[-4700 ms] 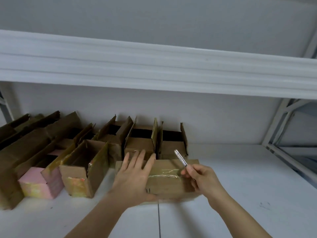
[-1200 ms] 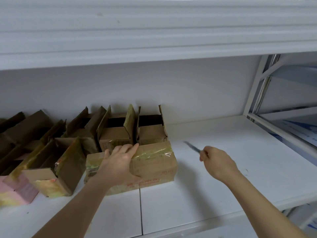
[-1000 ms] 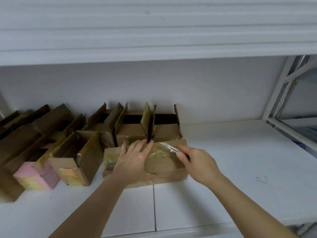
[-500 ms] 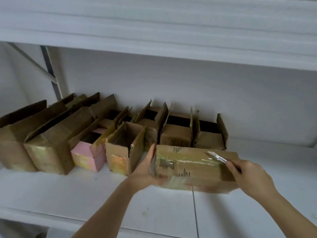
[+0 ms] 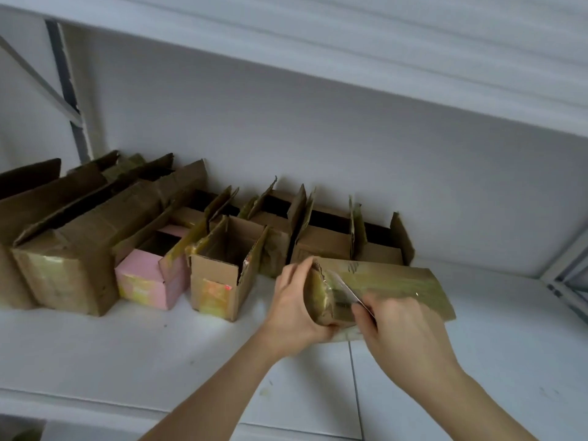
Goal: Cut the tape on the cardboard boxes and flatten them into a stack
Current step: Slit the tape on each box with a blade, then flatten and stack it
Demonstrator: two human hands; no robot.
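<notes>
A long taped cardboard box point(image 5: 391, 283) lies on the white shelf point(image 5: 159, 354), its left end turned toward me. My left hand point(image 5: 294, 308) grips that left end, thumb on top and fingers under it. My right hand point(image 5: 404, 337) holds a small knife point(image 5: 346, 289), whose blade lies across the shiny tape on the box's end face. The knife's handle is hidden in my fist.
A row of several opened cardboard boxes point(image 5: 222, 265), one pink point(image 5: 149, 281), stands along the back wall to the left. An upper shelf point(image 5: 381, 43) hangs low overhead. A metal frame post point(image 5: 563, 265) stands at right. Bare shelf lies in front and right.
The box's left end has swung toward me and lifted. My left hand shifted to grip that end. My right hand brought the knife from the box's right top to the left end face.
</notes>
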